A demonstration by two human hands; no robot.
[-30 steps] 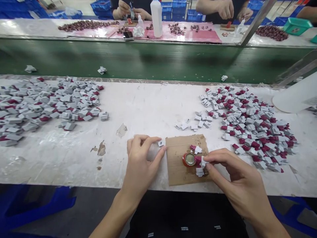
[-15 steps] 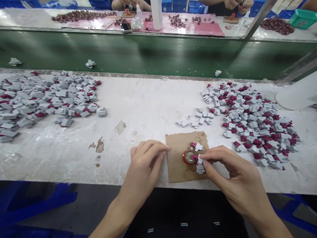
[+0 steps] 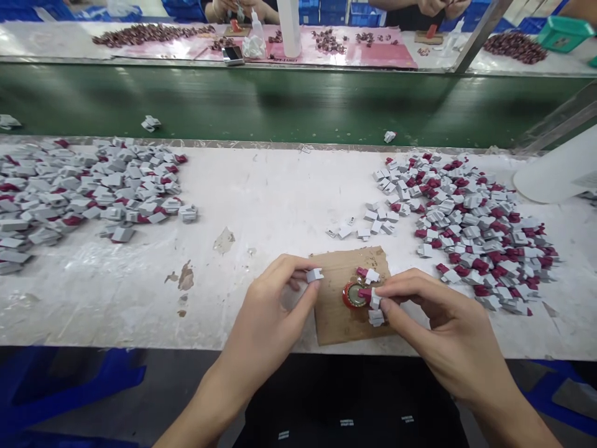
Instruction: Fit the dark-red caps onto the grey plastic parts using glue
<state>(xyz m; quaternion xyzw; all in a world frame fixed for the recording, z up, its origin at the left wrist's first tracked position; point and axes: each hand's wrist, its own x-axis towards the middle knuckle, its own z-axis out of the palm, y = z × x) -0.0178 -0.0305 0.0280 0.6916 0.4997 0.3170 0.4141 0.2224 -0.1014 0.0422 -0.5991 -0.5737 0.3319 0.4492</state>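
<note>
The maroon tip of the two-tone piece [image 3: 374, 300] now lies over the upturned bottle cap [image 3: 352, 298]; a second ago it was just outside the rim, at three o'clock. The right hand [image 3: 436, 320] has its fingers pinched on the piece's grey end; whether the tip touches the bottom of the cap I cannot tell.

The left hand [image 3: 273, 305] pinches a grey block [image 3: 314, 275], its thumb and forefinger parted only by the block. Hidden half a second ago, the block shows again, over the cardboard's edge at ten o'clock from the cap. So both halves of the work look to be in hand, but the two parts are well apart, not yet joined.

On the cardboard [image 3: 333, 317], one loose piece [image 3: 370, 275] lies at one o'clock from the cap and another block [image 3: 375, 317] at about five. Beyond the tabletop [image 3: 265, 199], bits on the green belt [image 3: 261, 102] have drifted towards nine o'clock.
</note>
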